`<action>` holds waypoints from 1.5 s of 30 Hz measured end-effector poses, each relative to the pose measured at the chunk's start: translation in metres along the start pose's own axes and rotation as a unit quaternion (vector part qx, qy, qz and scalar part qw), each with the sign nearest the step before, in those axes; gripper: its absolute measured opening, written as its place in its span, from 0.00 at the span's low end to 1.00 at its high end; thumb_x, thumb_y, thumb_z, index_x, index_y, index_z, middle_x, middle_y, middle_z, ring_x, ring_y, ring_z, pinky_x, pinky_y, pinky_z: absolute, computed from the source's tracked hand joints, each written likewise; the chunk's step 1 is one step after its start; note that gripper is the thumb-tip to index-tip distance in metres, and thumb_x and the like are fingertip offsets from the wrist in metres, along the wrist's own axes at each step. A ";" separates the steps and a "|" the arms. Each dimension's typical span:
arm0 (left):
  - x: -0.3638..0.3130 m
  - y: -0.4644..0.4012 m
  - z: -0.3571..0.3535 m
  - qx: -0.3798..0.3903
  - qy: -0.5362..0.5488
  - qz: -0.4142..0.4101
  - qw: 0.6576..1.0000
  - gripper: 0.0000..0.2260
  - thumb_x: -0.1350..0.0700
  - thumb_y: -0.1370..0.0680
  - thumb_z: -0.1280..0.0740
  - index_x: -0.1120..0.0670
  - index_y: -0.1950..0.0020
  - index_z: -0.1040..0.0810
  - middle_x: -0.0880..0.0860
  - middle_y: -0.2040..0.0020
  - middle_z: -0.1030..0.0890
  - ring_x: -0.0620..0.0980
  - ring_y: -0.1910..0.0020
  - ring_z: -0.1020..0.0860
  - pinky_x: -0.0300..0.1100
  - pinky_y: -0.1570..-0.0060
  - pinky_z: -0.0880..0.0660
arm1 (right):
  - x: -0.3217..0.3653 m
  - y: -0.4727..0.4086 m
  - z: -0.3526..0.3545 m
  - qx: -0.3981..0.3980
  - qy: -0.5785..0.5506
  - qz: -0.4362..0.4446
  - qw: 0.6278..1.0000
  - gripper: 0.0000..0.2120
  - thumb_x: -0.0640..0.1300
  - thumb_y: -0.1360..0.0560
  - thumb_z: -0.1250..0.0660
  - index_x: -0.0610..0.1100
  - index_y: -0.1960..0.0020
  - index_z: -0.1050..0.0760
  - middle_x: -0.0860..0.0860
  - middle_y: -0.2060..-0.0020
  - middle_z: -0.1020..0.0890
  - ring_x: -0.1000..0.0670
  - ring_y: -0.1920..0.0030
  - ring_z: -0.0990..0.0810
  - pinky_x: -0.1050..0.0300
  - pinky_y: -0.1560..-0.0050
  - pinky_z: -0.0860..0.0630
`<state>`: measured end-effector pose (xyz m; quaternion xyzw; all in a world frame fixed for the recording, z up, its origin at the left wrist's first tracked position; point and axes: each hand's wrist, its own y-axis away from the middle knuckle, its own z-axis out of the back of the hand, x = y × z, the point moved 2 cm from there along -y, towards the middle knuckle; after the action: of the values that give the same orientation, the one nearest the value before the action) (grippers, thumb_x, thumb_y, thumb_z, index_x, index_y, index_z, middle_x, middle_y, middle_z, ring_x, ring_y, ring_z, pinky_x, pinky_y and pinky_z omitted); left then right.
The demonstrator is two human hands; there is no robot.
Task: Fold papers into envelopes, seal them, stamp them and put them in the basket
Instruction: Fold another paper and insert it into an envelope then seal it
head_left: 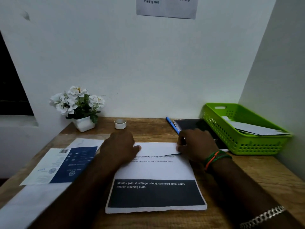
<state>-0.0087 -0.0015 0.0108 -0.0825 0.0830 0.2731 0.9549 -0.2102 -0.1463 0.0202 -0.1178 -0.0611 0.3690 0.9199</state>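
Observation:
A stack of printed papers (155,172) lies on the wooden desk in front of me. The top sheet's far edge is folded toward me, forming a white flap (156,148). My left hand (118,146) presses flat on the flap's left end. At the flap's right end, my right hand (196,144) pinches the fold. A green basket (244,142) stands at the right with white envelopes (252,128) inside. White envelopes (33,200) and a blue-and-white printed sheet (64,164) lie to the left.
A white tape roll (120,123) sits near the wall, beside a pot of white flowers (79,106). A blue pen (172,124) and a black notebook (191,124) lie behind my right hand. Walls close the desk at the back and right.

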 end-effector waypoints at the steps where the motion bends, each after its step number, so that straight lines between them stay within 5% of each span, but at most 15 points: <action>1: 0.002 -0.001 0.001 -0.018 -0.003 0.004 1.000 0.17 0.38 0.23 0.31 0.50 0.46 0.17 0.52 0.45 0.17 0.52 0.44 0.20 0.49 0.45 0.21 | -0.002 0.000 0.001 -0.008 -0.009 -0.008 1.000 0.06 0.55 0.27 0.31 0.53 0.54 0.24 0.54 0.50 0.17 0.47 0.42 0.21 0.51 0.43 0.30; 4: -0.006 -0.001 -0.003 -0.066 0.032 -0.021 0.997 0.19 0.36 0.25 0.30 0.50 0.48 0.16 0.51 0.46 0.20 0.52 0.45 0.20 0.49 0.47 0.21 | -0.002 -0.002 -0.005 -0.055 -0.075 -0.003 0.996 0.06 0.54 0.27 0.31 0.53 0.53 0.23 0.53 0.51 0.16 0.46 0.45 0.20 0.50 0.45 0.26; 8: -0.022 0.002 -0.013 -0.019 0.036 -0.051 0.998 0.27 0.33 0.26 0.31 0.46 0.32 0.22 0.50 0.34 0.27 0.53 0.34 0.28 0.54 0.36 0.26 | 0.006 -0.005 -0.022 0.007 -0.154 0.061 0.986 0.16 0.60 0.28 0.29 0.54 0.44 0.23 0.51 0.46 0.20 0.47 0.44 0.22 0.47 0.42 0.24; 15: -0.024 0.000 -0.017 -0.020 0.066 -0.049 0.996 0.23 0.36 0.26 0.28 0.42 0.33 0.22 0.47 0.32 0.28 0.51 0.31 0.30 0.57 0.33 0.30 | 0.003 -0.010 -0.025 0.022 -0.215 0.066 0.974 0.10 0.53 0.28 0.25 0.54 0.48 0.20 0.55 0.50 0.20 0.51 0.44 0.24 0.55 0.43 0.25; 19: -0.041 -0.004 -0.017 -0.100 0.213 -0.123 0.964 0.16 0.39 0.27 0.26 0.41 0.42 0.18 0.39 0.43 0.21 0.43 0.40 0.23 0.52 0.38 0.25 | 0.008 -0.008 -0.012 -0.039 -0.328 0.084 0.940 0.02 0.45 0.24 0.27 0.50 0.55 0.18 0.56 0.58 0.18 0.58 0.54 0.22 0.68 0.53 0.30; 25: -0.031 -0.007 -0.007 -0.148 0.248 -0.093 0.953 0.08 0.42 0.26 0.26 0.43 0.62 0.19 0.37 0.63 0.18 0.39 0.55 0.19 0.44 0.50 0.26 | 0.006 -0.011 -0.007 -0.074 -0.388 0.087 0.914 0.04 0.44 0.27 0.25 0.48 0.58 0.18 0.57 0.61 0.16 0.60 0.56 0.19 0.60 0.49 0.24; 29: 0.005 -0.012 -0.001 -0.135 0.258 -0.036 0.956 0.07 0.39 0.25 0.27 0.40 0.58 0.16 0.35 0.61 0.16 0.38 0.55 0.18 0.52 0.43 0.23 | -0.008 -0.013 -0.004 -0.090 -0.411 0.069 0.905 0.04 0.42 0.28 0.24 0.46 0.60 0.18 0.56 0.62 0.15 0.62 0.57 0.19 0.63 0.49 0.25; 35: 0.029 -0.014 0.000 -0.148 0.355 0.009 0.923 0.05 0.51 0.23 0.25 0.46 0.59 0.14 0.44 0.62 0.15 0.44 0.59 0.17 0.50 0.50 0.20 | -0.021 -0.016 -0.009 -0.102 -0.434 0.045 0.894 0.03 0.43 0.29 0.24 0.46 0.60 0.17 0.53 0.61 0.13 0.59 0.57 0.17 0.53 0.45 0.22; 39: 0.017 -0.014 -0.007 -0.160 0.392 -0.012 0.906 0.02 0.55 0.25 0.23 0.48 0.57 0.13 0.46 0.64 0.16 0.46 0.65 0.19 0.45 0.61 0.24 | -0.013 -0.015 -0.013 -0.090 -0.420 0.042 0.902 0.03 0.43 0.28 0.22 0.46 0.59 0.16 0.56 0.62 0.14 0.65 0.58 0.20 0.67 0.51 0.27; 45: 0.016 -0.013 -0.008 -0.183 0.382 -0.016 0.906 0.05 0.58 0.26 0.23 0.49 0.59 0.14 0.40 0.62 0.16 0.36 0.65 0.21 0.37 0.61 0.29 | -0.037 -0.015 -0.005 -0.082 -0.417 -0.011 0.905 0.08 0.39 0.30 0.21 0.47 0.63 0.19 0.55 0.74 0.20 0.61 0.74 0.26 0.64 0.71 0.29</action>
<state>0.0113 -0.0061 0.0015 -0.3546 0.3883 0.2160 0.8227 -0.2258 -0.1834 0.0181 -0.0273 -0.4706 0.3680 0.8015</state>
